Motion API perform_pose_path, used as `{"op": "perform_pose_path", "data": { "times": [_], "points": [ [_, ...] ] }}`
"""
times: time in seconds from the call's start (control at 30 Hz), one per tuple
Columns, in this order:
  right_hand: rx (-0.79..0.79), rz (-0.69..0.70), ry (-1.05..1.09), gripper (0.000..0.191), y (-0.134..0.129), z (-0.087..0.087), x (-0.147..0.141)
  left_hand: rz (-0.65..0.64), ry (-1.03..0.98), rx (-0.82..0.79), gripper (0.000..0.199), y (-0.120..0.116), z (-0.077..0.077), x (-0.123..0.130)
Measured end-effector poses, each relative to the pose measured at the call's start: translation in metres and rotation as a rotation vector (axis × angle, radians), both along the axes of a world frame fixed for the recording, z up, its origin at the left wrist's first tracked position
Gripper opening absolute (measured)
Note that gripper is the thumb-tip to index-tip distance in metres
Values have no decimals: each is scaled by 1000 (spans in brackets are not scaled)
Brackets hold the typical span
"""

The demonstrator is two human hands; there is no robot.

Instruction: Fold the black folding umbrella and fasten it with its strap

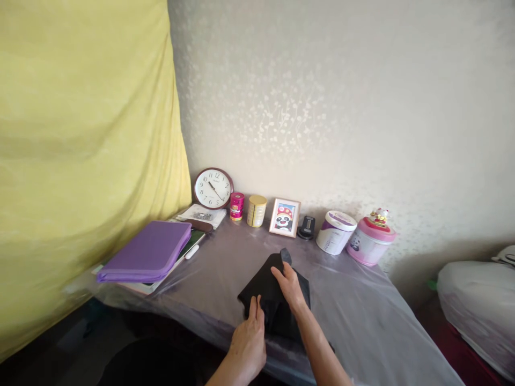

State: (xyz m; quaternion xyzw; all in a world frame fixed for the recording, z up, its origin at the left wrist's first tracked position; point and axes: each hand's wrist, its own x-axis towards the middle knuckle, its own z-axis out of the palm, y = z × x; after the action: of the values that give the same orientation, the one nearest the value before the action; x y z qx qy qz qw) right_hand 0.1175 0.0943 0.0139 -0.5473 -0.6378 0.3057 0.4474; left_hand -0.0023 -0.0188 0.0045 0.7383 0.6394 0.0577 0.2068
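Observation:
A piece of black cloth point(263, 281) lies bunched and partly folded near the front edge of the table, with a dark grey piece sticking up at its far end. What kind of article it is I cannot make out. My left hand point(248, 335) is at its near left side, fingers together and pinching the fabric. Farther up, my right hand point(288, 284) grips the cloth close to the grey piece, thumb on the left and the other fingertips partly hidden. The near part of the cloth hangs toward the table edge, partly behind my right forearm.
Plastic sheeting covers the table point(354, 316). At left lie a purple folder point(147, 252) and a white marker point(192, 252). Along the wall stand a clock point(213, 187), a pink can point(237, 206), a yellow can point(256, 211), a picture frame point(285, 217) and two tubs, one white point(336, 232), one pink point(370, 241).

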Motion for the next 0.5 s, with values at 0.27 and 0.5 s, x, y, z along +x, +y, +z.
{"op": "perform_pose_path", "data": {
  "times": [0.27, 0.5],
  "points": [
    [-89, -17, -264, 34, 14, -14, -6, 4, 11, 24, 60, 3, -6, -3],
    [-173, 30, -381, 43, 15, -5, -9, 14, 54, 84, 56, -4, -1, -12]
  ]
}}
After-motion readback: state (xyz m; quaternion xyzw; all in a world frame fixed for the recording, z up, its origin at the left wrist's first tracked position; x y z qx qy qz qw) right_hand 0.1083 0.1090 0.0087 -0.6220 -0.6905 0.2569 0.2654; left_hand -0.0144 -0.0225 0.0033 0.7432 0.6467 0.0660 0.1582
